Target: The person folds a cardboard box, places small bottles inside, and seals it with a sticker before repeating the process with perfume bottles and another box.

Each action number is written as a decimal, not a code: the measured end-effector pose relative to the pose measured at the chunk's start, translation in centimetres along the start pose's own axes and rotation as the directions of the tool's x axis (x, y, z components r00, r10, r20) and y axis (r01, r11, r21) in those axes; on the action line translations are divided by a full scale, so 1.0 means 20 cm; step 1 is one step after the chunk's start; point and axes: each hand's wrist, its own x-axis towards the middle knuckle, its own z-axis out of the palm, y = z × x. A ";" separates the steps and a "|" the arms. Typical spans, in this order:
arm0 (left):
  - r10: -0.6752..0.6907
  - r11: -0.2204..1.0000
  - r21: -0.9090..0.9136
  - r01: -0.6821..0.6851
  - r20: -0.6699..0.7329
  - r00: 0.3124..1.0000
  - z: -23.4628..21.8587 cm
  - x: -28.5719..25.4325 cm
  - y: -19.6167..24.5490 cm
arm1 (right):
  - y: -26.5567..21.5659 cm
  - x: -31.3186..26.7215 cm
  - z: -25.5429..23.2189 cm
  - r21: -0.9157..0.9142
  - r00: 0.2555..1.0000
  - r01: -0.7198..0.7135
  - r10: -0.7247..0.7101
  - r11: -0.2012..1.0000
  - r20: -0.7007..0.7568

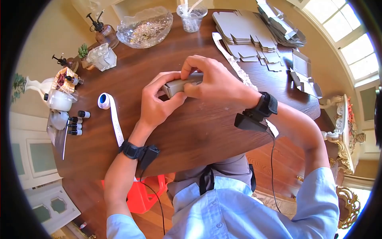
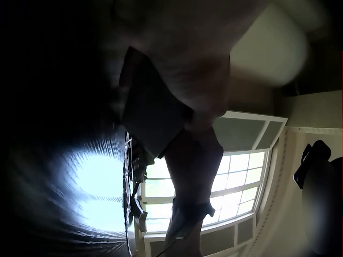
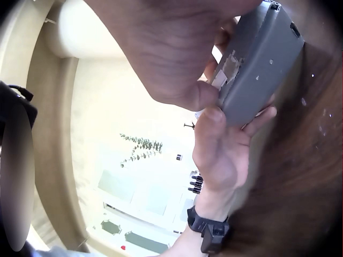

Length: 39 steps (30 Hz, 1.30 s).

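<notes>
A small grey cardboard box (image 1: 173,88) is between my two hands above the middle of the table. My left hand (image 1: 153,104) grips its left end, thumb along the near side and fingers over the far side. From the right, my right hand (image 1: 218,83) holds the other end with bent fingers on top and the thumb at the near edge. In the right wrist view the box (image 3: 262,72) shows a torn, rough patch along one edge, close to both thumbs. The left wrist view is dark, with the box (image 2: 153,110) a shadowed shape.
A roll of white tape (image 1: 104,101) trails a strip leftward of my hands. Flattened grey boxes (image 1: 234,26) are stacked at the back right, near a partly folded box (image 1: 303,73). A glass bowl (image 1: 145,30), clear cup (image 1: 191,20) and several small bottles (image 1: 75,125) line the far and left edges.
</notes>
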 end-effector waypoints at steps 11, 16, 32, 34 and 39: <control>0.018 0.999 -0.027 -0.018 0.009 1.000 0.00 -0.01 -0.04 | -0.01 0.01 0.09 -0.151 0.991 0.011 -0.031 0.988 -0.131; 0.070 0.996 0.053 -0.073 0.058 0.996 -0.02 -0.01 -0.06 | 0.05 -0.03 0.01 0.104 0.997 0.055 -0.048 0.993 -0.067; -0.009 0.999 -0.047 0.010 0.010 1.000 0.00 -0.03 -0.07 | -0.01 -0.02 0.06 -0.089 0.988 -0.055 0.041 0.994 -0.149; 0.004 0.998 -0.062 -0.004 0.007 1.000 0.00 -0.03 -0.08 | -0.01 -0.04 0.01 -0.012 0.997 -0.065 0.064 0.998 -0.043; -0.058 0.987 -0.151 0.060 0.019 0.998 -0.01 -0.03 -0.08 | 0.03 -0.10 -0.06 0.113 1.000 0.030 -0.031 0.993 0.006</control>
